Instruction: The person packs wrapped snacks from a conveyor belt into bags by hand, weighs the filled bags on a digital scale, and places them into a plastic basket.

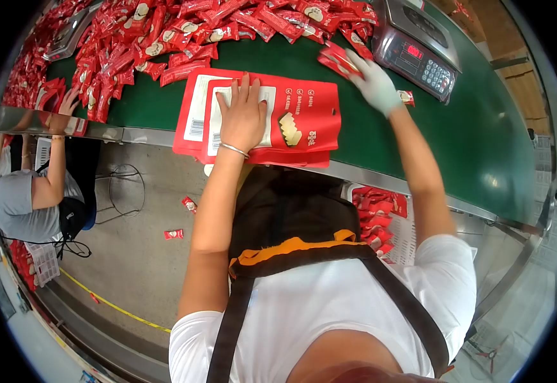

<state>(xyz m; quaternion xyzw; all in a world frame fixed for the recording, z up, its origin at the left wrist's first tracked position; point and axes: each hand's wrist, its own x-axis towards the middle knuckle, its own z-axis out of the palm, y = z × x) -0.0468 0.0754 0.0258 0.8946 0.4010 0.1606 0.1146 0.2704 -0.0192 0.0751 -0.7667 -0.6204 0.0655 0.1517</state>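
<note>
My left hand [243,115] lies flat with fingers spread on a stack of flat red pouches [317,112] at the green table's front edge. The top pouch carries a white label panel and a picture of pale snack sticks. White-gloved, my right hand [377,86] is closed around small red snack packets [336,60]; motion blurs it, so how many it holds is unclear. It is beside the digital scale [419,57], which has a lit red display. Beyond both hands spreads a big heap of red snack packets [183,32].
One loose packet [405,97] lies beneath the scale's front. Under the table, a white crate [406,239] holds red pouches. At left, a co-worker in a grey shirt [29,204] reaches onto the table. Packets [174,234] lie on the floor near a yellow line [112,303].
</note>
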